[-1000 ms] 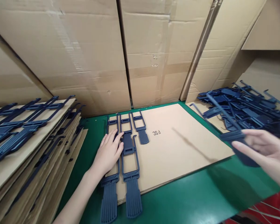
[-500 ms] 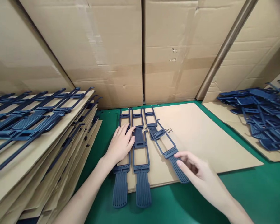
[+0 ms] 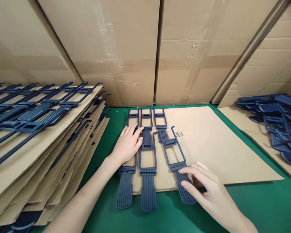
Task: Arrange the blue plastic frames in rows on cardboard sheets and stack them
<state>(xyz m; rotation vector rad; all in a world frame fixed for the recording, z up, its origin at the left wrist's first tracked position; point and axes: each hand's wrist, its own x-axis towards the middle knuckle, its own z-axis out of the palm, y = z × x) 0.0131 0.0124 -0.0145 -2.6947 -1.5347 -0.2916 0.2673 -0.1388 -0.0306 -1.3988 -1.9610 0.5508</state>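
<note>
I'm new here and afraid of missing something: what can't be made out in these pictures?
- Head view: part of the near-left blue piece, hidden by the left hand.
- Head view: loose pile, cut off by the right edge.
- Head view: pieces between stacked cardboard sheets, mostly hidden by those sheets.

On the lettered cardboard sheet (image 3: 208, 152), six blue frames (image 3: 148, 173): three behind, three in front. One left hand (image 3: 128, 144), one right hand (image 3: 205, 184). One heap (image 3: 278, 126) and one stack (image 3: 38, 181), both too crowded to count. Four cardboard panels (image 3: 118, 48); one green surface (image 3: 165, 213).
</note>
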